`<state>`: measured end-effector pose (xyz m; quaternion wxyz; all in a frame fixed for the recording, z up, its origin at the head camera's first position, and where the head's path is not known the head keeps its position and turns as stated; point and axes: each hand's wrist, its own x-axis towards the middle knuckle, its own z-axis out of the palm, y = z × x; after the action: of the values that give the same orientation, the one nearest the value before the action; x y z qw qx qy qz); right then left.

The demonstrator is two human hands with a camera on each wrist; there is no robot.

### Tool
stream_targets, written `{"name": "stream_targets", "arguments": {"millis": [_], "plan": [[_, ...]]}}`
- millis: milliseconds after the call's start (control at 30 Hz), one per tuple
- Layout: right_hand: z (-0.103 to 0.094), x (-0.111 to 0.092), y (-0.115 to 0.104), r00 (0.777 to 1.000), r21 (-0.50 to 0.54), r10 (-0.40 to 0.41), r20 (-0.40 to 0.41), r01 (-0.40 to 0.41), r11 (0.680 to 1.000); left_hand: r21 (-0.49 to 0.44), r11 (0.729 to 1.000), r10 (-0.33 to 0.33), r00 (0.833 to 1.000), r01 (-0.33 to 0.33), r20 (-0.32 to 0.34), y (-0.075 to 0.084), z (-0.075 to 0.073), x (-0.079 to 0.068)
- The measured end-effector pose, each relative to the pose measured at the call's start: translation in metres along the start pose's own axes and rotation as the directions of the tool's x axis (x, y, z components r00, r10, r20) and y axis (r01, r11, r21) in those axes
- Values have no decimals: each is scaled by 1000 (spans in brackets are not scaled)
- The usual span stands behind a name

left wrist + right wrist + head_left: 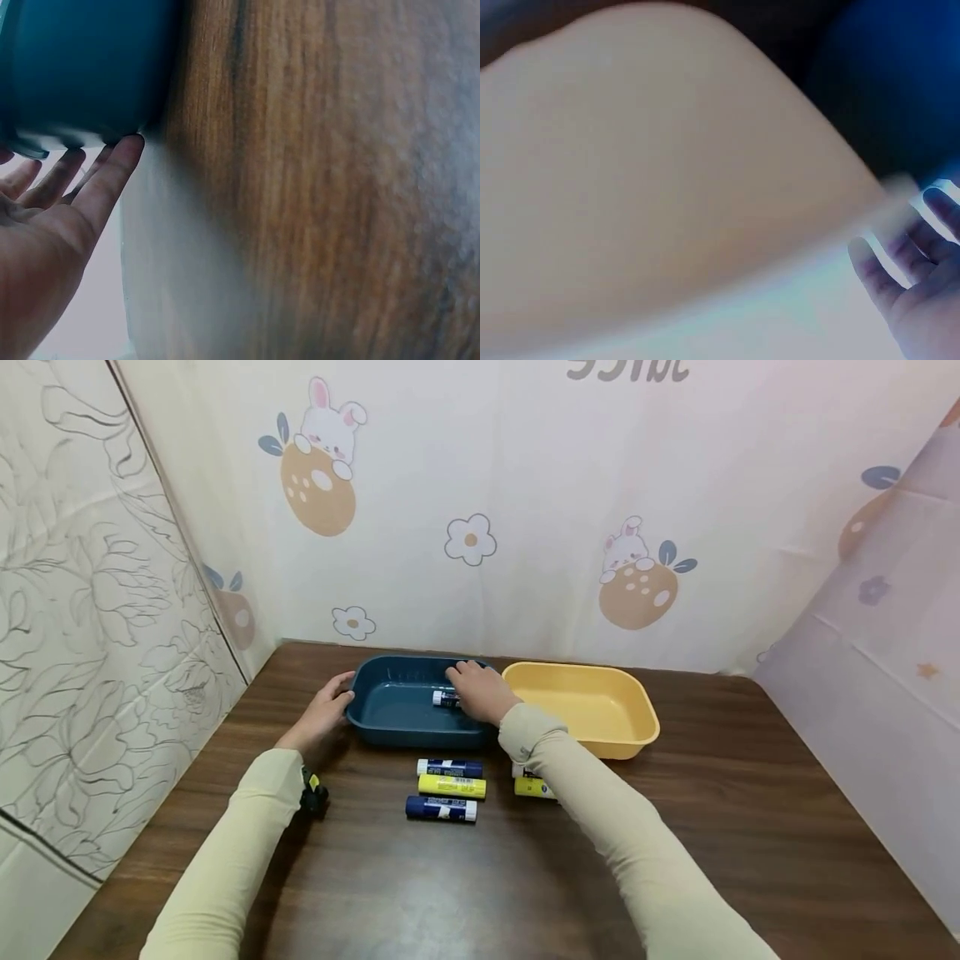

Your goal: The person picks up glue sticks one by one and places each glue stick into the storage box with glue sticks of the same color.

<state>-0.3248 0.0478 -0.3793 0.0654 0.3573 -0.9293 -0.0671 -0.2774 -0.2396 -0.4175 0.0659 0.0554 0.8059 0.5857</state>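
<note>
My left hand (322,712) is at the left end of the dark blue tray (420,737), its fingers extended. In the left wrist view its fingertips (132,147) press against the outer wall of the tray. Over the right half of that tray is my right hand (483,692), arched with the fingers bent downward. It holds a glue stick (445,699) whose white-capped end sticks out to the left, while the rest is hidden under the hand. The right wrist view is blurred and shows only part of the fingers (877,277).
A yellow tray (641,731) stands right of the blue one, partly behind the right forearm. In front lie a blue glue stick (450,768), a yellow one (452,787) and another blue one (441,809). Beside them, a second yellow stick (533,787) is partly covered by the right sleeve.
</note>
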Motion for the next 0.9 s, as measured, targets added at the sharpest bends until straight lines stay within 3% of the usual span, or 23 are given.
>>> {"name": "stream_targets", "arguments": {"millis": [167, 333, 533, 900], "plan": [[-24, -18, 4, 998, 31, -45, -50, 47, 998, -4, 1000, -4, 1000, 4, 8, 3, 0, 1], [-34, -46, 5, 990, 49, -69, -119, 76, 996, 16, 1000, -15, 1000, 15, 3, 5, 1, -1], [-32, -79, -1, 966, 67, -120, -228, 138, 988, 37, 999, -25, 1000, 25, -1, 5, 1, -3], [-16, -124, -37, 958, 217, -158, -241, 212, 953, 44, 999, -30, 999, 31, -11, 4, 3, -1]]}}
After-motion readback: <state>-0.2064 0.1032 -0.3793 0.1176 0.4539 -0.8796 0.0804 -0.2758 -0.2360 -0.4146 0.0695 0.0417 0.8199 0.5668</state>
